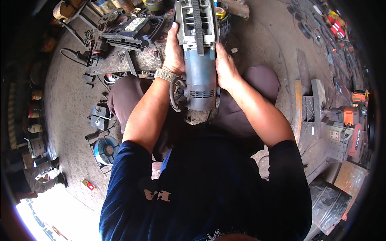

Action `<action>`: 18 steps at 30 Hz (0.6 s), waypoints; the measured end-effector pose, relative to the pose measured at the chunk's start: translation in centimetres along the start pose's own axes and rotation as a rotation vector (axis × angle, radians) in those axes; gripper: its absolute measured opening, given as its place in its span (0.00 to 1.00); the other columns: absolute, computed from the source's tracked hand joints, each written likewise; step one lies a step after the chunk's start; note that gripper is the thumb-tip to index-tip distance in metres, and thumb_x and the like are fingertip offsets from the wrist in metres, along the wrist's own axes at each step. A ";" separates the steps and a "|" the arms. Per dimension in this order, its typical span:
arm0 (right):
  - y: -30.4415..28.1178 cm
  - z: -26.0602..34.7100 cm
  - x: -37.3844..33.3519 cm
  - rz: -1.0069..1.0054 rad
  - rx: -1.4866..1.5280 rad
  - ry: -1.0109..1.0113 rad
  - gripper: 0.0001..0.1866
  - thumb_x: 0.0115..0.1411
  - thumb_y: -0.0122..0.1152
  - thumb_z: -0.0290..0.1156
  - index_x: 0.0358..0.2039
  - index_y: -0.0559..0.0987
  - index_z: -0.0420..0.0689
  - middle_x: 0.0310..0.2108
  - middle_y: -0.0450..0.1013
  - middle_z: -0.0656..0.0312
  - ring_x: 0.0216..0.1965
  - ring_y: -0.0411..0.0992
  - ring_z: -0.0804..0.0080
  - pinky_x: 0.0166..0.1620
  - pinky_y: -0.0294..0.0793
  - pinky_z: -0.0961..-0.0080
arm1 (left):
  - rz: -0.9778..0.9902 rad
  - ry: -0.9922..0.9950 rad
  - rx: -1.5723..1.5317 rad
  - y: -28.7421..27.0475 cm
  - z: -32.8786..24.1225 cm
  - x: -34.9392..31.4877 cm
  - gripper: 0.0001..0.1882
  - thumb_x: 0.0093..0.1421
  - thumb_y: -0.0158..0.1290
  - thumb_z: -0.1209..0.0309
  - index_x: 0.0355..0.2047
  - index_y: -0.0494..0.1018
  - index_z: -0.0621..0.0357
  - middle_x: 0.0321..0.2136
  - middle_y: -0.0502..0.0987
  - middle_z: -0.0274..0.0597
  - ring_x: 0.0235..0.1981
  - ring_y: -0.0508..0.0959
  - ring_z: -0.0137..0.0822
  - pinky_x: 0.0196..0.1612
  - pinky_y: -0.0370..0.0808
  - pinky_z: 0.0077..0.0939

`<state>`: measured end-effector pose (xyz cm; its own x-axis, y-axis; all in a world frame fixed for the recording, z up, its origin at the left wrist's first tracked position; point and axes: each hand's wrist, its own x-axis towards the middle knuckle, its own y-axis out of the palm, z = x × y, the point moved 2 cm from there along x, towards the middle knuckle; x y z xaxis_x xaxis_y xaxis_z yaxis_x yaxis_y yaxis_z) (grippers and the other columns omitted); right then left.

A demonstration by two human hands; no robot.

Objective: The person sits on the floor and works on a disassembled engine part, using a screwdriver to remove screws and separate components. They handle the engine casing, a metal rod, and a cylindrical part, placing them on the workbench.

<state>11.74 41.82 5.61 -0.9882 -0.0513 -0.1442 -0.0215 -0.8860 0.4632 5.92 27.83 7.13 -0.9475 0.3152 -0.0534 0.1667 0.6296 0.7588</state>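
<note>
Between my two hands I hold a large power tool (pixel 200 72) with a blue cylindrical motor body, vent slots at its near end and a silver metal frame at its far end. A loose black toothed belt (pixel 198 30) lies lengthwise over the frame, its near end on the blue body. My left hand (pixel 174 52) grips the left side, thumb up along the frame. On the right side, my right hand (pixel 226 66) is pressed against the body near the frame; its fingers are partly hidden beneath. A grey cord (pixel 173 94) loops beside the motor's near left side.
A low cluttered bench (pixel 116 63) stands ahead on the left, with a black plastic case (pixel 134 32) on it. A blue round fan-like machine (pixel 106 150) stands on the floor at left. Metal bars (pixel 317 100) and an orange machine (pixel 349 116) are at right. Another person's legs (pixel 42 180) show far left.
</note>
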 end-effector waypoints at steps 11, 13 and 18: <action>0.7 0.1 0.0 0.005 0.037 -0.057 0.37 0.76 0.31 0.62 0.65 0.71 0.44 0.58 0.75 0.62 0.58 0.71 0.73 0.63 0.69 0.70 | 0.085 0.005 -0.106 -0.1 0.0 -1.2 0.33 0.68 0.48 0.42 0.58 0.74 0.57 0.50 0.82 0.45 0.49 0.82 0.43 0.57 0.78 0.43; 1.2 0.2 -0.1 -0.006 0.024 -0.054 0.37 0.76 0.32 0.62 0.65 0.71 0.44 0.59 0.75 0.61 0.59 0.71 0.72 0.63 0.67 0.69 | 0.075 -0.011 -0.077 -0.3 -0.2 -1.3 0.35 0.69 0.45 0.40 0.62 0.72 0.55 0.55 0.80 0.46 0.52 0.81 0.43 0.60 0.76 0.44; -0.5 -1.4 1.0 -0.018 0.012 -0.011 0.37 0.75 0.34 0.63 0.67 0.69 0.45 0.61 0.73 0.61 0.61 0.70 0.71 0.65 0.66 0.67 | 0.116 0.030 -0.050 0.0 0.2 -1.4 0.41 0.69 0.41 0.34 0.67 0.66 0.53 0.60 0.76 0.45 0.56 0.78 0.45 0.62 0.74 0.47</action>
<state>10.97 41.60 4.03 -0.9893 -0.0299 -0.1431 -0.0416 -0.8810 0.4712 7.33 27.52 7.05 -0.9304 0.3622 0.0558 0.2629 0.5536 0.7902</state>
